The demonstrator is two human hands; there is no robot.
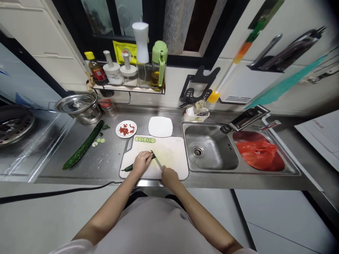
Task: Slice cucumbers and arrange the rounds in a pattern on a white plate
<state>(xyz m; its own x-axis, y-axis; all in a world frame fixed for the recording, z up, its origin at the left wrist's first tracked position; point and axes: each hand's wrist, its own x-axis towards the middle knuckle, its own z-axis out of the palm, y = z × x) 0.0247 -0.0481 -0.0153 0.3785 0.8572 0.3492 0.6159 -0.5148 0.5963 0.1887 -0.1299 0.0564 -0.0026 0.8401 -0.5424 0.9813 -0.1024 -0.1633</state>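
My left hand (142, 161) presses down on a short piece of cucumber (127, 168) lying on the white cutting board (173, 151), fingers curled over it. My right hand (170, 177) is closed around the handle of a knife (157, 160), whose blade meets the cucumber's right end beside my left fingertips. A row of several cucumber slices (145, 139) lies along the board's far edge.
A whole cucumber (83, 149) and a few cut bits (98, 141) lie left of the board. A small dish of red pieces (126, 128) and an empty white plate (160, 126) sit behind it. A sink (209, 150) lies right, with a red basin (258, 153). A steel pot (78, 107) stands at the far left.
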